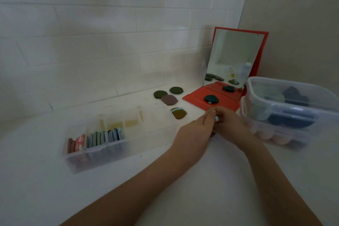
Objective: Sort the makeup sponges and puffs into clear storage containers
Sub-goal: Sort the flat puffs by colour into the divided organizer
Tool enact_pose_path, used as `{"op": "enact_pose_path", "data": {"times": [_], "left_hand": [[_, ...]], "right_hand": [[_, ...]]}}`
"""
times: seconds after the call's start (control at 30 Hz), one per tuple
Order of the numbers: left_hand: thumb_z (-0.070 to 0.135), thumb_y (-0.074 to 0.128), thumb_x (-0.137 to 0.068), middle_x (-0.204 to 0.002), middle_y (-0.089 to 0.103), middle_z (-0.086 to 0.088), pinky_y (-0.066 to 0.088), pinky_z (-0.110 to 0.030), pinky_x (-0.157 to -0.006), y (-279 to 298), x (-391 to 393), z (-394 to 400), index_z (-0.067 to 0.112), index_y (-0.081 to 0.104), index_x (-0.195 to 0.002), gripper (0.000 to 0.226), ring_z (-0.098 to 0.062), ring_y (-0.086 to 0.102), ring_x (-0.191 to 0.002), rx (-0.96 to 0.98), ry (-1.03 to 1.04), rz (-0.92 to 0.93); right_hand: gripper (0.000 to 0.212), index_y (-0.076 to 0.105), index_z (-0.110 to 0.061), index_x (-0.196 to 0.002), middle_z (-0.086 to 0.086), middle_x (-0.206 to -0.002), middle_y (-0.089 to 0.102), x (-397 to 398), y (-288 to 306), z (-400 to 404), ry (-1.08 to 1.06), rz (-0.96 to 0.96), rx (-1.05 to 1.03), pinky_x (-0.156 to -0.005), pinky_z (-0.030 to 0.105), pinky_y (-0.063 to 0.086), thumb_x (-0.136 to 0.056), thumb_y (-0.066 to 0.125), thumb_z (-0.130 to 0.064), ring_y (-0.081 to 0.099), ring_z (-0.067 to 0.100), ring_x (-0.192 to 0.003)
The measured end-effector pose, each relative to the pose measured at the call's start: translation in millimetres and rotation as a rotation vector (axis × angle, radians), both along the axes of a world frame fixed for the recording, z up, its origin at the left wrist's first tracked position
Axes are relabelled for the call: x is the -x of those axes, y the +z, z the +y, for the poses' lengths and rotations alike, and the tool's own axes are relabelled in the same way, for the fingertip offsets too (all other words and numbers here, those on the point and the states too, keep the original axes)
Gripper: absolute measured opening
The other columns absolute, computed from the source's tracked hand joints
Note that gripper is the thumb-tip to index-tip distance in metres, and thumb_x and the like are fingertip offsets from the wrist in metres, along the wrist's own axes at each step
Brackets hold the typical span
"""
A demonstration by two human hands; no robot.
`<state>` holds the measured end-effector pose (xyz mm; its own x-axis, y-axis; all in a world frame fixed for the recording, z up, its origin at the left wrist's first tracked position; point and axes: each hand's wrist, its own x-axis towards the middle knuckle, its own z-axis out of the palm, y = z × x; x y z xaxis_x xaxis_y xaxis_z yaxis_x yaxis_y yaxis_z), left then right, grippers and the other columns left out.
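Meeting over the table (pixel 183 180), both hands, left (pixel 194 130) and right (pixel 229 126), curl together around a small, mostly hidden puff (pixel 216 119), with the divided tray (pixel 95 145) to their left and stacked tubs (pixel 293 108) to their right.

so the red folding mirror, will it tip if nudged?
Probably. The mirror stands nearly upright on a thin flat base, so a push up high could fold or topple it. It looks light; a low push would likely slide it. Two dark puffs lie on the base.
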<state>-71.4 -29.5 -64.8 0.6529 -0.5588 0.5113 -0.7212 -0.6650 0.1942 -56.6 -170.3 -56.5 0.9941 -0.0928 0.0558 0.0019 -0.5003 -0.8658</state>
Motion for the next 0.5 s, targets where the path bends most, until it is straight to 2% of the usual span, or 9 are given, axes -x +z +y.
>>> {"op": "enact_pose_path", "data": {"times": [0.07,0.1,0.17,0.2,0.27,0.3,0.37,0.4,0.5], "left_hand": [[0.008,0.043,-0.096,-0.126,0.057,-0.015,0.047,-0.035,-0.083,-7,-5,-1,0.015,0.022,-0.149,0.058,-0.029,0.061,-0.102,0.174,0.029,0.212],[0.010,0.042,-0.098,-0.125,0.058,-0.011,0.045,-0.027,-0.084,-12,-10,-1,0.018,0.023,-0.148,0.055,-0.024,0.060,-0.104,0.286,0.067,0.278],[0.012,0.043,-0.099,-0.112,0.063,-0.007,0.040,-0.009,-0.072,-12,-16,1,0.015,0.041,-0.130,0.032,-0.010,0.060,-0.090,0.559,0.126,0.359],[0.013,0.044,-0.099,-0.103,0.063,-0.006,0.039,-0.007,-0.066,-9,-16,1,0.016,0.043,-0.115,0.017,-0.004,0.057,-0.080,0.664,0.146,0.405],[0.018,0.045,-0.099,-0.095,0.060,-0.002,0.041,-0.009,-0.064,-9,-22,2,0.015,0.042,-0.100,0.004,-0.006,0.055,-0.077,0.823,0.181,0.520],[0.023,0.045,-0.099,-0.095,0.060,-0.002,0.044,-0.012,-0.071,-9,-26,2,0.015,0.045,-0.098,0.008,-0.012,0.058,-0.083,0.905,0.185,0.618],[0.031,0.046,-0.098,-0.098,0.064,-0.005,0.050,-0.032,-0.089,-9,-31,3,0.016,0.054,-0.095,0.017,-0.019,0.061,-0.093,1.052,0.143,0.846],[0.032,0.047,-0.098,-0.096,0.065,-0.005,0.049,-0.037,-0.092,-8,-32,4,0.017,0.058,-0.093,0.020,-0.019,0.061,-0.092,1.095,0.126,0.918],[0.026,0.049,-0.097,-0.086,0.067,-0.002,0.051,-0.028,-0.083,-2,-30,5,0.014,0.061,-0.089,0.019,-0.011,0.063,-0.081,1.211,0.006,1.110]], "right_hand": [[0.023,0.067,-0.013,-0.093,0.006,-0.093,0.067,1,-2,2,-0.113,-0.069,-0.015,-0.068,0.027,0.055,-0.076,0.072,0.001,0.064,0.018,-0.084],[0.021,0.068,-0.015,-0.090,0.004,-0.091,0.068,0,-2,2,-0.167,-0.115,-0.027,-0.067,0.024,0.053,-0.075,0.073,0.000,0.064,0.017,-0.084],[0.021,0.068,-0.017,-0.092,0.000,-0.088,0.068,0,0,1,-0.231,-0.181,-0.101,-0.070,0.026,0.054,-0.077,0.073,-0.003,0.065,0.014,-0.084],[0.021,0.066,-0.017,-0.096,-0.001,-0.088,0.068,0,2,2,-0.245,-0.200,-0.167,-0.070,0.028,0.056,-0.079,0.072,-0.005,0.066,0.012,-0.083],[0.020,0.063,-0.018,-0.099,-0.004,-0.089,0.067,-1,2,6,-0.277,-0.226,-0.279,-0.072,0.032,0.058,-0.083,0.068,-0.007,0.067,0.009,-0.082],[0.019,0.062,-0.021,-0.097,-0.005,-0.090,0.067,-1,2,7,-0.296,-0.237,-0.308,-0.074,0.034,0.058,-0.084,0.067,-0.007,0.067,0.009,-0.082],[0.020,0.060,-0.023,-0.091,-0.006,-0.090,0.066,-2,2,10,-0.322,-0.253,-0.365,-0.076,0.036,0.058,-0.085,0.067,-0.006,0.066,0.009,-0.082],[0.021,0.060,-0.023,-0.090,-0.005,-0.089,0.066,-2,2,11,-0.330,-0.254,-0.396,-0.077,0.038,0.058,-0.084,0.067,-0.005,0.066,0.009,-0.081],[0.021,0.060,-0.020,-0.090,0.002,-0.089,0.067,-4,0,13,-0.350,-0.210,-0.474,-0.077,0.043,0.057,-0.081,0.070,-0.004,0.067,0.018,-0.084]]}}
